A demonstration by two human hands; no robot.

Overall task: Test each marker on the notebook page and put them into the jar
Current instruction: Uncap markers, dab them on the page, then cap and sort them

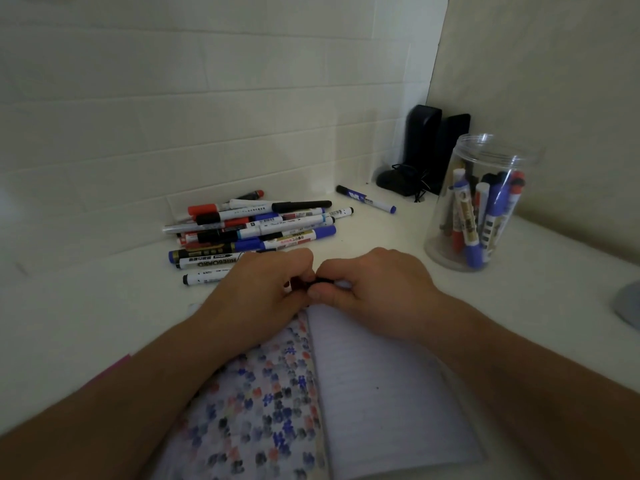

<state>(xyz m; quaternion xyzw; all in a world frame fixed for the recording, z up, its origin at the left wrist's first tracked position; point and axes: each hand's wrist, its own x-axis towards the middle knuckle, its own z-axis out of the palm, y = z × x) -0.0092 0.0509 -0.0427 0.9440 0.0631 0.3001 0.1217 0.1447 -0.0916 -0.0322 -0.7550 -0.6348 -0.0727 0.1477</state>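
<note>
Hands meet at the centre of the view, over the top edge of the notebook [381,393]. The left hand [266,289] and the right hand [374,285] come together knuckle to knuckle, fingers curled, both pinching one small dark marker [313,281] between them. Only a short black piece of it shows between the fingertips; whether its cap is on or off cannot be told.

The notebook lies open on the white tabletop [86,306] at 6 o'clock. Its left page [256,410] is covered with rows of blue, red and black test marks. The right page is lined and almost bare, with one small dark dot.

A pile of markers [256,230] lies at 11 o'clock from the hands, just beyond the left knuckles, stacked roughly side by side with blue, red and black caps. One loose marker [366,199] with a blue tip lies apart at 1 o'clock, nearer the wall.

The jar [478,206] stands upright at 2 o'clock, clear, with no lid on it, well apart from the hands. Several markers lean inside it, blue and red caps among them.

Two dark speakers [433,147] stand in the corner behind the jar, with a tangle of cable at their base. A grey rounded object [628,303] shows at the right edge at 3 o'clock.
</note>
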